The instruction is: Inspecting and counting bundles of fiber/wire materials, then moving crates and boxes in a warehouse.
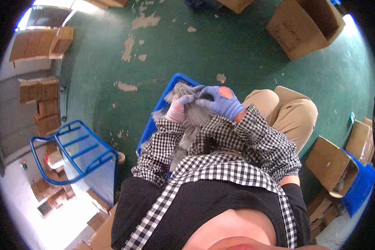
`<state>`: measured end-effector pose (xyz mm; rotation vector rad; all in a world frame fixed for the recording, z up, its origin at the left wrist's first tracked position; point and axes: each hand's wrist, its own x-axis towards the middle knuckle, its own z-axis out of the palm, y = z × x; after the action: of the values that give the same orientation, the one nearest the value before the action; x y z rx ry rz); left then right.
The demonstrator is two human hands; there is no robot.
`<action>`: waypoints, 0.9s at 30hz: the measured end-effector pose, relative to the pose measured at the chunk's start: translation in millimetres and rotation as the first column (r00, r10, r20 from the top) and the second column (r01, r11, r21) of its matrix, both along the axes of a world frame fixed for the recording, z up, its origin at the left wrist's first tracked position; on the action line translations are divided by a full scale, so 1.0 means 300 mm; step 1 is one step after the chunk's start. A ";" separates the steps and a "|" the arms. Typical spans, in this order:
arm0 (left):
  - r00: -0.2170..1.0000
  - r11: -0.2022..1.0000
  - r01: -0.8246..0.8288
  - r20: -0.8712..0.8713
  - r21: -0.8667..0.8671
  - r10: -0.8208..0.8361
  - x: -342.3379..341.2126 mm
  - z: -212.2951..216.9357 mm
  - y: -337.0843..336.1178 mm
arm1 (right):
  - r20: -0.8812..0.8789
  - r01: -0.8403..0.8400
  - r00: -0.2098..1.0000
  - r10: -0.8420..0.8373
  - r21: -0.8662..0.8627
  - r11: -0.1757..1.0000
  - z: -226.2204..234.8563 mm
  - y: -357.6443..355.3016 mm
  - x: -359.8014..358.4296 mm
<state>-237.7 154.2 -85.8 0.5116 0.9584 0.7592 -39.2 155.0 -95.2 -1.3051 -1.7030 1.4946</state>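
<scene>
My left hand [180,107], in a glove with a red-and-white striped cuff, is closed on a grey bundle of fine strands [198,116]. My right hand [223,102] wears a blue glove with a hole over its back. Its thumb and fingers pinch the same bundle, close beside the left fingertips. The exact kind of the bundle is unclear. Below both hands, a blue plastic crate [151,121] holds more grey, fluffy pieces [180,152], partly hidden by my forearms and checked apron.
A blue-railed cart [77,152] stands at the left. Cardboard boxes [37,43] are stacked along the left side. An open carton [287,35] sits at the far right, with more cartons [327,162] near right. The green floor [100,62] has worn patches.
</scene>
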 end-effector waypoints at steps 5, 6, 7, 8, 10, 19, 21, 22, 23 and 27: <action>0.994 0.992 0.082 0.065 0.096 -0.088 0.118 -0.017 0.118 | 0.028 0.079 0.996 -0.084 0.149 0.986 0.017 0.045 0.126; 0.991 0.985 0.127 0.037 0.113 -0.132 0.130 0.001 0.144 | 0.015 0.105 0.994 -0.107 0.092 0.990 0.041 0.061 0.148; 0.994 0.992 0.087 0.064 0.093 -0.093 0.150 0.018 0.165 | -0.085 0.128 0.988 -0.129 -0.016 0.992 0.061 0.080 0.162; 0.993 0.990 0.090 0.067 0.107 -0.097 0.156 0.020 0.175 | -0.083 0.132 0.988 -0.131 -0.002 0.991 0.079 0.086 0.175; 0.983 0.987 0.021 0.178 0.160 -0.050 0.147 0.036 0.207 | -0.109 0.143 0.985 -0.131 0.111 0.984 0.135 0.112 0.202; 0.943 0.982 0.086 0.331 -0.171 -0.025 0.232 0.269 0.088 | -0.184 0.225 0.974 -0.134 0.854 0.469 0.268 0.087 0.279; 0.825 0.969 0.143 0.564 -0.204 -0.003 0.224 0.278 0.038 | -0.220 0.158 0.973 0.069 0.854 0.496 0.335 0.056 0.230; 0.720 0.964 0.145 0.692 -0.222 0.051 0.212 0.278 0.015 | -0.088 0.063 0.996 0.033 0.886 0.460 0.307 0.044 0.206; 0.723 0.965 0.165 0.690 -0.202 0.021 0.212 0.319 -0.002 | -0.051 0.013 0.996 0.072 0.889 0.458 0.316 0.036 0.194; 0.857 0.979 0.037 0.510 -0.202 0.073 0.151 0.295 -0.037 | -0.019 -0.049 0.989 0.144 0.889 0.455 0.333 -0.002 0.170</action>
<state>-192.6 143.1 2.7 0.0995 0.5269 0.7522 11.8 154.4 4.8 -0.5255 -2.0523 0.4427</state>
